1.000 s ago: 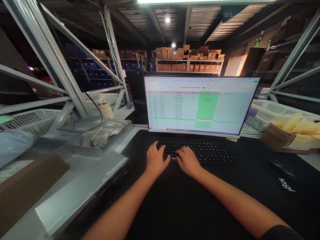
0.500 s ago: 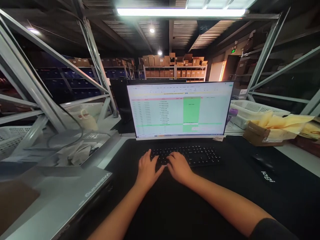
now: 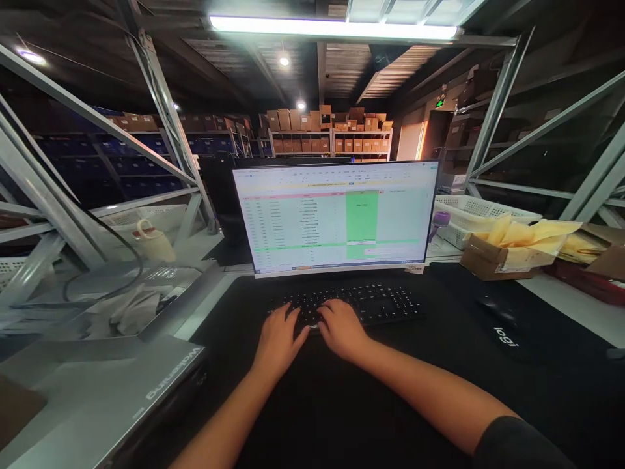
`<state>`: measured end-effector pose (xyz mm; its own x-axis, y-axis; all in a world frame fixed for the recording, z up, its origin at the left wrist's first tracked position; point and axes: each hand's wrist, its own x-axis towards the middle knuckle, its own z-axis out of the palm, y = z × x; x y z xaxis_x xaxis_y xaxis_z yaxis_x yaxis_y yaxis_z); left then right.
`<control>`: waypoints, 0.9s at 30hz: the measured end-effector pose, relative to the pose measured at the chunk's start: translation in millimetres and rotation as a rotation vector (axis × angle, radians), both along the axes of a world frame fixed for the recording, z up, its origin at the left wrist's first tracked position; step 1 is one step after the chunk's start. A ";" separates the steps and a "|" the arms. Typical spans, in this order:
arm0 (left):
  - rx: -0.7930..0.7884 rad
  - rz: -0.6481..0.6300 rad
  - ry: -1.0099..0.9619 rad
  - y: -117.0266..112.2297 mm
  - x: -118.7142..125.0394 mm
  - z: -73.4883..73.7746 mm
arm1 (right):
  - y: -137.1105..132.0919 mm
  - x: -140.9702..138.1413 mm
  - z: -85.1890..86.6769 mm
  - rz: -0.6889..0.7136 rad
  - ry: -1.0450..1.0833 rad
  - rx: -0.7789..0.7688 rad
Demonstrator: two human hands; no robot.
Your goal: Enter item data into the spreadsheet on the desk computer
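Observation:
A black keyboard (image 3: 381,305) lies on a large black desk mat (image 3: 322,404). My left hand (image 3: 277,335) rests over the keyboard's left end, fingers apart and nothing held. Over the middle keys is my right hand (image 3: 340,327), its fingers bent on the keys and its palm holding nothing. Behind the keyboard stands a monitor (image 3: 322,221) that displays a spreadsheet with a green column and a green row; its text is too small to read. Away to the right on the mat sits a dark mouse (image 3: 498,311), touched by neither hand.
At the left are a grey box (image 3: 151,374) lettered "Wakening", a tray of crumpled paper (image 3: 137,306) and a cream jug (image 3: 153,241). A carton (image 3: 493,257) of yellow envelopes and white baskets (image 3: 488,212) stand at the right. Metal struts flank the desk.
The view has turned slightly right, so the scene sits further left. My left hand's fingers have shifted a little on the keys; both hands stay at the keyboard.

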<state>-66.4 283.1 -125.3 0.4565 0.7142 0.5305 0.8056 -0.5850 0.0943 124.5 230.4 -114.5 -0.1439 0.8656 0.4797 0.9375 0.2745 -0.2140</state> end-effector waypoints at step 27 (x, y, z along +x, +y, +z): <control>-0.084 0.052 0.126 -18.0 6.8 6.6 | -3.4 2.0 -4.2 0.010 0.001 -0.011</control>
